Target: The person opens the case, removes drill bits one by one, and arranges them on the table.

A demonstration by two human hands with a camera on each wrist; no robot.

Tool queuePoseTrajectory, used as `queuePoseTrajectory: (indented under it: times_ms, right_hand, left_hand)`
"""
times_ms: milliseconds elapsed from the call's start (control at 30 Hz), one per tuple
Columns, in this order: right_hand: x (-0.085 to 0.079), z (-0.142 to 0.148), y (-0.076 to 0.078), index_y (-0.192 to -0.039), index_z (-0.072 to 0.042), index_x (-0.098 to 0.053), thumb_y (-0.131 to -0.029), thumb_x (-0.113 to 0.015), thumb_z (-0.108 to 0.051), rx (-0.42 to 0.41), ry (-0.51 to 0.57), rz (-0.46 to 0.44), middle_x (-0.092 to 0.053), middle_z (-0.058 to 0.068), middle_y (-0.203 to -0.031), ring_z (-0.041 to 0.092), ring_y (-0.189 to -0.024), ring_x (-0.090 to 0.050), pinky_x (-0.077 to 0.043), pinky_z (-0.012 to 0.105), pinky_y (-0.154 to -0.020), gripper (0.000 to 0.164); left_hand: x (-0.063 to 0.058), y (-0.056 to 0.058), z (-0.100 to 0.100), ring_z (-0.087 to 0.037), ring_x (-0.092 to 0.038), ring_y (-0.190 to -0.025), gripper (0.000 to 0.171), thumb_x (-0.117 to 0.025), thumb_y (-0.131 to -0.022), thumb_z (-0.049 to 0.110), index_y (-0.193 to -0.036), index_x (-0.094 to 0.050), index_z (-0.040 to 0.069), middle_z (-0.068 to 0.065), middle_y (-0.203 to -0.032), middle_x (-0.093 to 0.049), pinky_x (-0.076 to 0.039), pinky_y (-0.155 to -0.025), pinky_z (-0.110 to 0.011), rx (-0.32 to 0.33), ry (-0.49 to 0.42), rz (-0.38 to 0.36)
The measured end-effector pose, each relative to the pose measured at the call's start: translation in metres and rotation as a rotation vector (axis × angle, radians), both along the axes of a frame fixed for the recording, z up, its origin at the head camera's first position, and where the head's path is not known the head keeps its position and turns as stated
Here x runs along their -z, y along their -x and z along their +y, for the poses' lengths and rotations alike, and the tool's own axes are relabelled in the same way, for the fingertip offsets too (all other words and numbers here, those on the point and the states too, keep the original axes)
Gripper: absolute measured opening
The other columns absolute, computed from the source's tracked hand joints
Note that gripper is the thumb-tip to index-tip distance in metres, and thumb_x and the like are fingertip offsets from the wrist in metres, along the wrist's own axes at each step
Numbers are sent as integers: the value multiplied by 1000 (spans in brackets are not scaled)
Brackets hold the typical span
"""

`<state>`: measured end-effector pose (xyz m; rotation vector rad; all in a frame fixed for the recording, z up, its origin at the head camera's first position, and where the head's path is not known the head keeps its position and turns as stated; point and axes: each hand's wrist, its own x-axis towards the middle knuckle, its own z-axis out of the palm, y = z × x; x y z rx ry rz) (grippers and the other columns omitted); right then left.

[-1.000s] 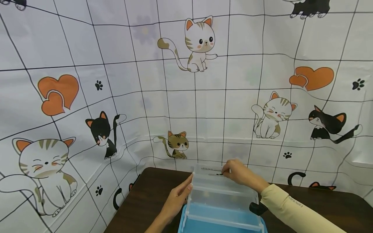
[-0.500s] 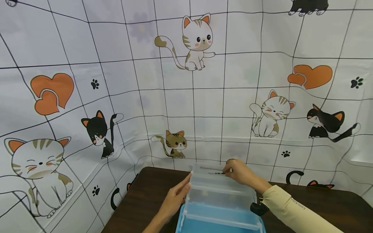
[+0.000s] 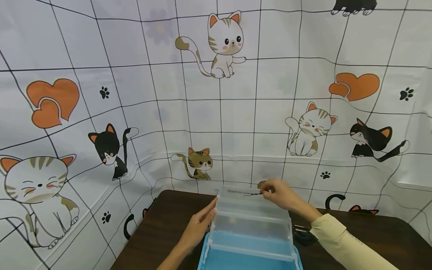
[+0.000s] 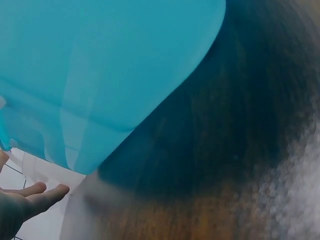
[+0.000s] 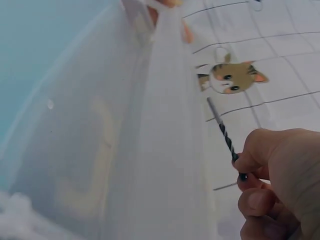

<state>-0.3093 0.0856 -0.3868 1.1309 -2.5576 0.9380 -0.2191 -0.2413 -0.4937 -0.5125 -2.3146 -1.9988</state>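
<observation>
In the head view my right hand [image 3: 281, 194] pinches a thin drill bit [image 3: 252, 194] between thumb and fingertips, over the far end of a raised clear lid [image 3: 253, 227]. The right wrist view shows the dark twisted flutes and plain grey shank of this drill bit [image 5: 226, 139], its free end pointing away from the right hand [image 5: 280, 170]. My left hand [image 3: 198, 225] lies along the lid's left edge, fingers extended. In the left wrist view the left hand's fingers [image 4: 47, 197] reach past the corner of a blue box [image 4: 100, 75].
The blue box's rim [image 3: 203, 253] shows at the bottom of the head view, on a dark brown table [image 3: 162, 225]. White cloth [image 3: 236, 123] printed with cats and grid lines hangs behind. A black device [image 3: 305, 235] sits at the right wrist.
The right hand has lifted the drill bit slightly toward the lid's far edge. The left hand stays at the lid's left side. The head view has shifted a little.
</observation>
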Motion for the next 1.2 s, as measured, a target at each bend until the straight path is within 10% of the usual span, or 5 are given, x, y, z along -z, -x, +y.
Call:
queuePoseTrajectory:
  times_ms: [433,733,1200]
  right_hand:
    - [-15,91,-33,-103,-11,-74,-100,-67,-11,285,58,89,-54,-3,-82,9,-55,-42,-37,28,-48,7]
    - [45,145,-58,-103,-10,-74,-99,-70,-12,407,47,-10,-51,-3,-76,10,-59,-43,-36,28,-50,6]
    - [117,153,-73,-93,-15,-72,-88,-77,-1,396,-38,-80,-57,-7,-90,4,-66,-44,-41,26,-56,16]
  left_hand:
    - [-6,7,-5,-36,-37,-143,50,-48,-110,39,-159,-36,39,7,-162,-29,-45,-100,-62,-6,-11,21]
    - [-8,2,-8,-36,-36,-143,51,-48,-110,38,-159,-35,37,7,-162,-29,-45,-100,-62,8,-11,5]
    - [-4,-1,0,-37,-38,-142,50,-48,-110,39,-159,-37,39,6,-162,-30,-47,-99,-61,9,-11,-11]
